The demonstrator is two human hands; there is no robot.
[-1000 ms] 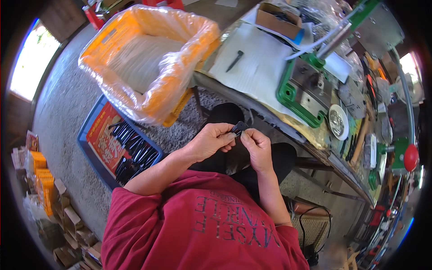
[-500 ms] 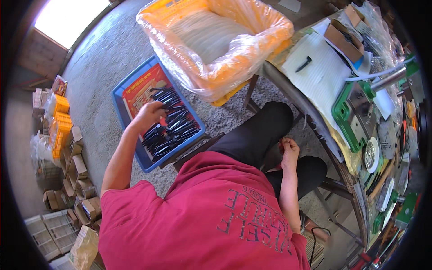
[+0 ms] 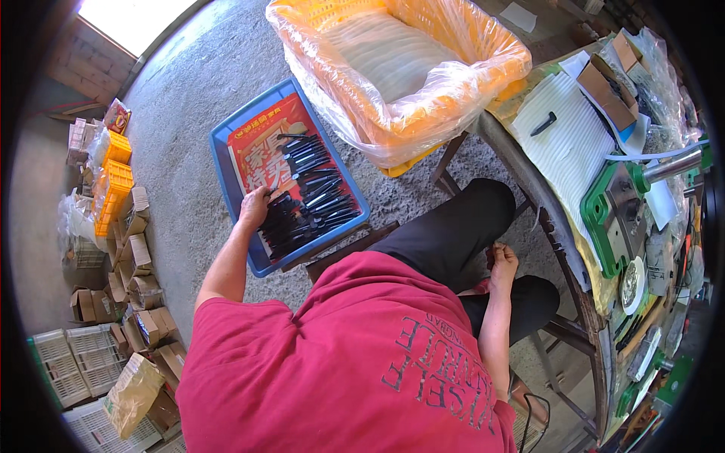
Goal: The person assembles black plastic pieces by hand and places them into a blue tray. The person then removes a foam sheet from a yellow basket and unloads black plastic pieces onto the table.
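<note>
My left hand (image 3: pixel 255 205) reaches into a blue tray (image 3: pixel 219 155), at the left side of the slim black pieces (image 3: pixel 321 189) lying there in rows. Its fingers are curled downward and close to the pieces; whatever they grip is hidden. Under the pieces is a red printed sheet (image 3: pixel 260 136). Over my lap, between the knees, my right hand (image 3: pixel 504 264) is closed with its fingertips pressed together. Something small and dark shows at those fingertips, too small to name.
An orange crate lined with clear plastic (image 3: pixel 362 124) stands beyond the tray. On the right, a workbench (image 3: pixel 521 177) carries green metal fixtures (image 3: pixel 600 215), one black piece (image 3: pixel 544 124) on white foam, and a white dish (image 3: pixel 633 283). Cardboard boxes (image 3: pixel 94 306) and crates line the left.
My left hand has drawn back from above the middle of the black pieces to their left side. My right hand stays over my lap. The whole view has shifted slightly.
</note>
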